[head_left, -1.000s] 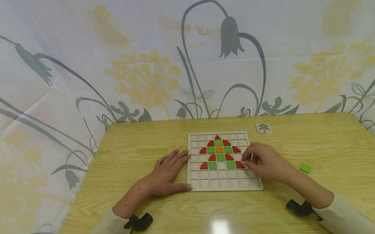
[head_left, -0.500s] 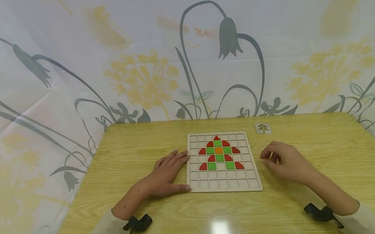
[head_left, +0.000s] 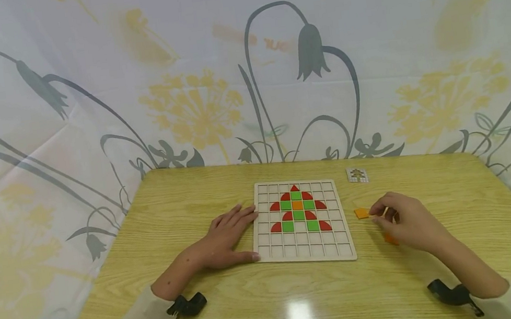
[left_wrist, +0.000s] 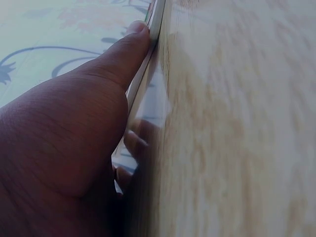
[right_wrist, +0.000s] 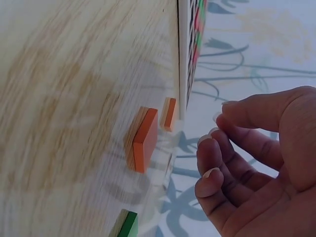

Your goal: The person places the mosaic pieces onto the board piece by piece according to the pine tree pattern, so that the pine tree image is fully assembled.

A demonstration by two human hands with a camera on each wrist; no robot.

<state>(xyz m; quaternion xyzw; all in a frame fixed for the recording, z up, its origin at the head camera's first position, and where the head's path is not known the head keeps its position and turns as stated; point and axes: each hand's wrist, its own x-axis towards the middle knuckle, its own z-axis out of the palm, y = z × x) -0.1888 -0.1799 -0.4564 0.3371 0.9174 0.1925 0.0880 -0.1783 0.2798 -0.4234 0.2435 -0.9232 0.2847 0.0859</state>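
Note:
A square wooden grid board [head_left: 304,251] lies on the table with red, green and orange tiles set in a tree shape. My left hand [head_left: 222,239] rests along its left side, fingers and thumb spread at the edge; in the left wrist view the thumb [left_wrist: 121,57] lies against that edge. My right hand [head_left: 407,224] is right of the board, its fingers loosely curled around nothing. Its fingertips overlap the end of an orange tile [head_left: 361,213]. A second orange tile [head_left: 391,239] is partly hidden under this hand. The right wrist view shows a thicker orange tile [right_wrist: 146,140] and a green tile [right_wrist: 129,226].
A small card [head_left: 357,174] with a printed tree pattern lies behind the board to the right. The wooden table [head_left: 235,314] backs onto a flower-patterned cloth [head_left: 194,40].
My right hand has moved right, away from the red quarter-round tile at the board's right side. The orange tiles have come into sight beneath it. The left hand has stayed at the board.

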